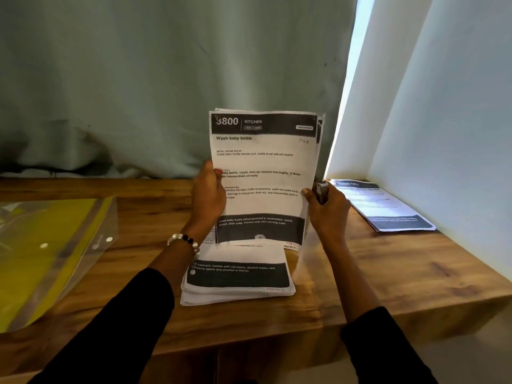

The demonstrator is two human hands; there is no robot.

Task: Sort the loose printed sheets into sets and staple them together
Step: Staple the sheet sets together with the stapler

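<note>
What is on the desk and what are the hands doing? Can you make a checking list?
Surface: wooden desk.
Job's things: held sheets upright, bottom edge on the lower stack; stapler in right hand; another set at the far right.
Clutter: yellow plastic folder at the left.
Grippers: left hand grips the sheets' left edge; right hand steadies the right edge.
Cables: nothing seen.
Surroundings: grey-green curtain, white wall.

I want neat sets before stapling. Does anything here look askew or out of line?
Yes. In the held set, sheets behind the front page stick out unevenly at the top right corner. The pile on the table is also fanned at its near edge.
</note>
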